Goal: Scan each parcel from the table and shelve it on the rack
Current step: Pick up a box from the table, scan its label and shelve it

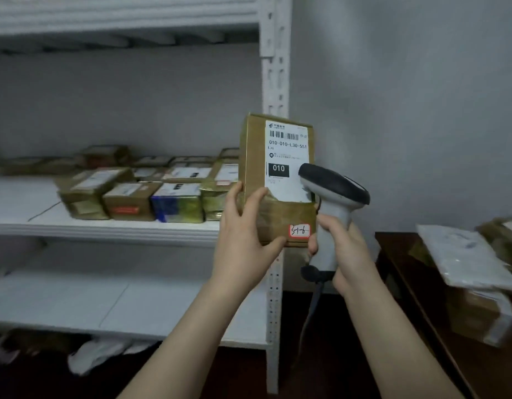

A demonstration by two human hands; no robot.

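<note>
My left hand [243, 234] grips a brown cardboard parcel [254, 156] by its lower left edge and holds it upright in front of the rack's right post. Its white shipping label [287, 145] with a barcode faces me, and a small red-bordered sticker [300, 231] sits at the bottom right corner. My right hand [342, 249] holds a grey and black barcode scanner [332, 191] by the handle, its head right at the label's lower right part. The white rack [105, 228] stands at the left, with several taped parcels [151, 194] on its middle shelf.
A dark wooden table [398, 254] at the right carries a white poly mailer [467, 254] and a cardboard box [479, 315]. The rack's lower shelf [119, 300] is bare white board. White bags [99, 355] lie on the floor beneath. A grey wall is behind.
</note>
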